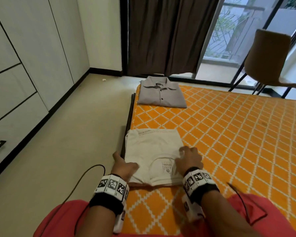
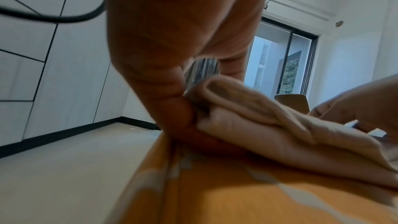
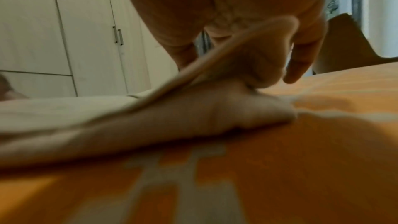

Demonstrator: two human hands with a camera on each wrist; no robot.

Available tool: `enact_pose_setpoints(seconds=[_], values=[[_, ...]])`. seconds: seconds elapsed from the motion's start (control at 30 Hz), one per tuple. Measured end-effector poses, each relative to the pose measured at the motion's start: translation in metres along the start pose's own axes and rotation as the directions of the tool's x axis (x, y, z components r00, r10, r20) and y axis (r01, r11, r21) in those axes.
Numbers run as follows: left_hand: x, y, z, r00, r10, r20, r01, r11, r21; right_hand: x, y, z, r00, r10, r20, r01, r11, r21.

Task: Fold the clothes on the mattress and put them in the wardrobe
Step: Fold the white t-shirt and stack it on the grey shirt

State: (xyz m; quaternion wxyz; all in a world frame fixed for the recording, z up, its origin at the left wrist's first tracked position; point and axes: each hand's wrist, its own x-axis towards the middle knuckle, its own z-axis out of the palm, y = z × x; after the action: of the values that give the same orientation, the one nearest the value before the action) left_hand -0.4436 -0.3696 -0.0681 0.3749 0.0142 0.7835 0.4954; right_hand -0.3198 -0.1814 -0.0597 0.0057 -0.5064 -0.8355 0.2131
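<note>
White T-shirt (image 1: 152, 151) sits folded on the mattress (image 1: 229, 134), between both hands at its near edge. Left hand (image 1: 125, 165) pinches the left side, right hand (image 1: 189, 159) bunches a fold of the right side; gripping both sides looks like a symmetric hold so the stack lifts without unfolding. Ahead of the hands, grey shirt (image 1: 161, 93) lies already folded at the mattress's far corner, probably staged. Wardrobe (image 1: 24, 57) stands off to the left of the left hand, across the floor.

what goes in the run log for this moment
left hand grips white t-shirt | right hand grips it | grey shirt folded | on mattress
</note>
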Motion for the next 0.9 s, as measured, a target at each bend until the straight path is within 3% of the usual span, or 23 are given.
enact_pose_setpoints(seconds=[0.07, 0.2, 0.43, 0.53, 0.67, 0.73, 0.8, 0.83, 0.87, 0.9], values=[[0.0, 0.0, 0.004, 0.999, 0.045, 0.0, -0.045, 0.998, 0.04, 0.006, 0.005, -0.005, 0.991, 0.131, -0.028, -0.13, 0.99, 0.049], [0.0, 0.002, 0.003, 0.997, 0.077, -0.009, -0.076, 0.994, 0.075, 0.017, 0.011, -0.007, 0.957, 0.24, 0.16, -0.276, 0.923, 0.267], [-0.004, 0.001, 0.009, 0.967, 0.216, 0.131, -0.237, 0.957, 0.168, 0.007, 0.012, -0.01, 0.942, 0.158, 0.297, -0.238, 0.936, 0.259], [-0.006, -0.001, 0.01, 0.97, 0.221, 0.101, -0.235, 0.957, 0.17, 0.001, 0.013, -0.015, 0.931, 0.153, 0.331, -0.246, 0.934, 0.258], [-0.018, -0.003, 0.02, 0.969, 0.189, 0.157, -0.22, 0.952, 0.211, -0.001, 0.016, -0.024, 0.892, 0.113, 0.437, -0.188, 0.973, 0.131], [-0.027, -0.003, 0.025, 0.947, 0.171, 0.271, -0.257, 0.911, 0.324, 0.005, 0.018, -0.032, 0.903, 0.109, 0.415, -0.171, 0.978, 0.115], [-0.041, -0.003, 0.031, 0.878, 0.042, 0.476, -0.173, 0.956, 0.235, 0.013, 0.022, -0.041, 0.952, 0.145, 0.271, -0.203, 0.958, 0.202], [-0.049, -0.001, 0.034, 0.815, -0.024, 0.579, -0.084, 0.984, 0.159, 0.017, 0.025, -0.044, 0.967, 0.197, 0.16, -0.239, 0.918, 0.317], [-0.05, -0.003, 0.037, 0.781, -0.047, 0.623, -0.03, 0.993, 0.113, 0.02, 0.028, -0.046, 0.96, 0.27, 0.069, -0.272, 0.852, 0.447], [-0.048, -0.004, 0.04, 0.793, -0.034, 0.609, -0.011, 0.997, 0.071, 0.021, 0.03, -0.046, 0.937, 0.348, 0.035, -0.305, 0.763, 0.57]])
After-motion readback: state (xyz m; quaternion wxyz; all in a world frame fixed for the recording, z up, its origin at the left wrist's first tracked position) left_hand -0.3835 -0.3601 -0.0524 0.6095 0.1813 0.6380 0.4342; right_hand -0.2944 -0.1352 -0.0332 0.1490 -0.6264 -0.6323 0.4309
